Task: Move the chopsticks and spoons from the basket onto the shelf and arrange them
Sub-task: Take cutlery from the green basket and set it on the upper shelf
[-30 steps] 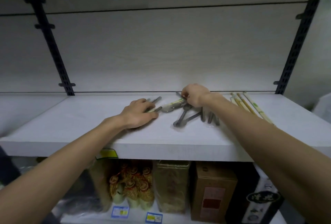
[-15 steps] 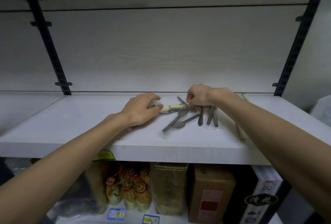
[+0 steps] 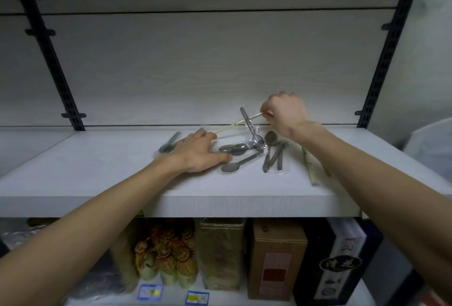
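Looking through the head camera, we see our right hand (image 3: 286, 112), right of centre, pinching the end of a thin chopstick (image 3: 238, 123) and lifting it off the shelf (image 3: 102, 173), with a wrapped spoon (image 3: 252, 129) seemingly tilted up against it. Our left hand (image 3: 195, 151) lies flat at mid-frame, fingers straight and pressing on the pile, gripping nothing. Loose spoons (image 3: 238, 162) are scattered between our hands, another spoon (image 3: 168, 143) lies just left of the left hand, and more wrapped chopsticks (image 3: 311, 171) rest by the right forearm. No basket shows in frame. To do this well, we judge we should draw the chopstick out slowly while the left hand steadies the rest, then lay it beside its fellows. That clinging wrapped spoon stands in the way and may tumble. Below the shelf, boxes (image 3: 276, 256) and packaged goods (image 3: 168, 259) crowd the lower frame, well apart from the work.
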Demonstrator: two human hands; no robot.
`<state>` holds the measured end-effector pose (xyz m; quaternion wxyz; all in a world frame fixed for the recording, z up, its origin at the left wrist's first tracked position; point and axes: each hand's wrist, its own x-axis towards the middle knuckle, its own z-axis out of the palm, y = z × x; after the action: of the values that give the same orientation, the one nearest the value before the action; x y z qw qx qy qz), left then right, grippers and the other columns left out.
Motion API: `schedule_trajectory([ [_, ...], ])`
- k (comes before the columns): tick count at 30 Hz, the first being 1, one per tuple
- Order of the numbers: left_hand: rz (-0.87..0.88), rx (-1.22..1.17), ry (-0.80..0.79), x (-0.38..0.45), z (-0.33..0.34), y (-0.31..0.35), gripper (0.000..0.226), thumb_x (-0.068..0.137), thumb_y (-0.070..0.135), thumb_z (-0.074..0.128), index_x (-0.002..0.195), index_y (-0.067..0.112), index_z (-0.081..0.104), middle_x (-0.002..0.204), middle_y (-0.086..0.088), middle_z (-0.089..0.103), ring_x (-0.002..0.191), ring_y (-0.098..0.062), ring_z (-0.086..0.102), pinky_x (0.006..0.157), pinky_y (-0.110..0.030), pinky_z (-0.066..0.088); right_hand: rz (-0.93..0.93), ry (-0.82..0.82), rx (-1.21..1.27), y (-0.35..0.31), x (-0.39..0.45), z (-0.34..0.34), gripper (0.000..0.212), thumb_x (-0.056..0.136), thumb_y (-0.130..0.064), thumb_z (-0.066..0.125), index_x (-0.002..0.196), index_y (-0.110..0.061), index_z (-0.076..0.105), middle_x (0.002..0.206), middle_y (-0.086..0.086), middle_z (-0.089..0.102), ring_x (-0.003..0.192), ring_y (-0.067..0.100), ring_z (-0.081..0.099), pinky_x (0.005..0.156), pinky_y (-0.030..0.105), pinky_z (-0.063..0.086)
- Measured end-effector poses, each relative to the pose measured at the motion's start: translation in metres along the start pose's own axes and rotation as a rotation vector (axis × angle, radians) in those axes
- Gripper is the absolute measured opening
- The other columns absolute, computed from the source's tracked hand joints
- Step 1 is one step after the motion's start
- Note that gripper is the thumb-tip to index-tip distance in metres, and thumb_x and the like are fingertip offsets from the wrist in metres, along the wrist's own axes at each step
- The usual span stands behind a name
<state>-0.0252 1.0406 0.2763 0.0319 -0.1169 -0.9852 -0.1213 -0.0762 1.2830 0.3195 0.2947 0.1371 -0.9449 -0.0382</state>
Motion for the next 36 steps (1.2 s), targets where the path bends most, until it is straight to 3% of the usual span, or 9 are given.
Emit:
schedule_trajectory([
  [5, -0.007, 0.032, 0.081, 0.005, 0.006, 0.016, 0.072, 0.087, 0.056, 0.061, 0.148, 0.023, 0.041, 0.159, -0.005, 0.033, 0.145, -0.027, 0.031, 0.116, -0.044, 0.028, 0.111, 0.138, 0.049, 0.036, -0.026, -0.022, 0.017, 0.093, -0.021, 0.061, 0.1, -0.018, 0.077, 0.105, 0.009, 0.07, 0.102, 0.038, 0.06, 0.078, 0.039, 0.045],
  [10, 0.284, -0.216, 0.29, 0.01, 0.009, 0.075, 0.066, 0.093, 0.045, 0.059, 0.152, 0.024, 0.036, 0.162, 0.001, 0.029, 0.146, -0.023, 0.032, 0.114, -0.037, 0.031, 0.275, 0.051, 0.24, 0.047, -0.07, -0.035, 0.022, 0.087, -0.03, 0.063, 0.099, -0.023, 0.079, 0.094, 0.003, 0.077, 0.09, 0.03, 0.069, 0.077, 0.04, 0.057],
  [15, 0.378, 0.074, -0.099, 0.028, 0.025, 0.119, 0.071, 0.084, 0.079, 0.042, 0.137, 0.033, 0.052, 0.151, 0.002, 0.043, 0.136, -0.026, 0.044, 0.103, -0.047, 0.043, 0.459, 0.068, 0.305, 0.052, -0.113, -0.037, 0.024, 0.084, -0.027, 0.063, 0.1, -0.021, 0.079, 0.09, 0.0, 0.077, 0.085, 0.025, 0.069, 0.074, 0.038, 0.058],
  [19, 0.343, 0.049, -0.039, 0.031, 0.035, 0.116, 0.045, 0.094, 0.059, 0.048, 0.127, 0.03, 0.058, 0.133, -0.001, 0.054, 0.12, -0.027, 0.054, 0.098, -0.046, 0.045, 0.452, 0.033, 0.267, 0.049, -0.141, -0.038, 0.031, 0.085, -0.032, 0.06, 0.11, -0.023, 0.076, 0.092, 0.0, 0.075, 0.088, 0.028, 0.066, 0.073, 0.034, 0.052],
  [22, 0.293, 0.072, 0.027, 0.032, 0.032, 0.106, 0.041, 0.095, 0.047, 0.051, 0.134, 0.033, 0.056, 0.139, 0.0, 0.054, 0.127, -0.029, 0.051, 0.102, -0.044, 0.042, 0.424, -0.05, 0.198, 0.038, -0.15, -0.037, 0.028, 0.084, -0.037, 0.057, 0.099, -0.024, 0.077, 0.089, 0.004, 0.074, 0.085, 0.03, 0.064, 0.066, 0.031, 0.041],
  [26, 0.184, 0.172, 0.041, 0.03, 0.026, 0.095, 0.049, 0.096, 0.042, 0.049, 0.144, 0.03, 0.047, 0.151, -0.005, 0.044, 0.138, -0.032, 0.038, 0.111, -0.049, 0.029, 0.351, -0.076, 0.038, 0.023, -0.146, -0.041, 0.039, 0.085, -0.05, 0.054, 0.092, -0.017, 0.073, 0.091, 0.007, 0.069, 0.089, 0.029, 0.062, 0.07, 0.034, 0.046],
  [31, -0.071, 0.299, 0.024, 0.024, 0.017, 0.073, 0.086, 0.088, 0.077, 0.039, 0.157, 0.028, 0.024, 0.166, -0.012, 0.014, 0.152, -0.042, 0.008, 0.114, -0.072, 0.004, 0.326, -0.403, 0.18, 0.011, -0.131, -0.024, 0.053, 0.092, -0.052, 0.046, 0.132, -0.02, 0.059, 0.141, 0.009, 0.05, 0.126, 0.033, 0.046, 0.103, 0.046, 0.039],
  [33, -0.176, 0.295, -0.039, 0.022, 0.009, 0.058, 0.102, 0.08, 0.089, 0.034, 0.16, 0.028, 0.015, 0.168, -0.011, 0.008, 0.153, -0.043, 0.006, 0.114, -0.073, 0.005, 0.355, -0.451, 0.222, 0.016, -0.127, -0.02, 0.041, 0.094, -0.042, 0.042, 0.121, -0.02, 0.063, 0.137, 0.009, 0.054, 0.12, 0.032, 0.051, 0.1, 0.045, 0.041],
  [36, -0.243, 0.212, -0.12, 0.021, -0.001, 0.025, 0.115, 0.067, 0.099, 0.031, 0.156, 0.028, 0.026, 0.163, -0.01, 0.025, 0.147, -0.039, 0.027, 0.116, -0.06, 0.024, 0.375, -0.437, 0.154, 0.019, -0.121, -0.023, 0.033, 0.095, -0.032, 0.043, 0.117, -0.021, 0.066, 0.137, 0.01, 0.057, 0.124, 0.032, 0.05, 0.099, 0.046, 0.039],
])
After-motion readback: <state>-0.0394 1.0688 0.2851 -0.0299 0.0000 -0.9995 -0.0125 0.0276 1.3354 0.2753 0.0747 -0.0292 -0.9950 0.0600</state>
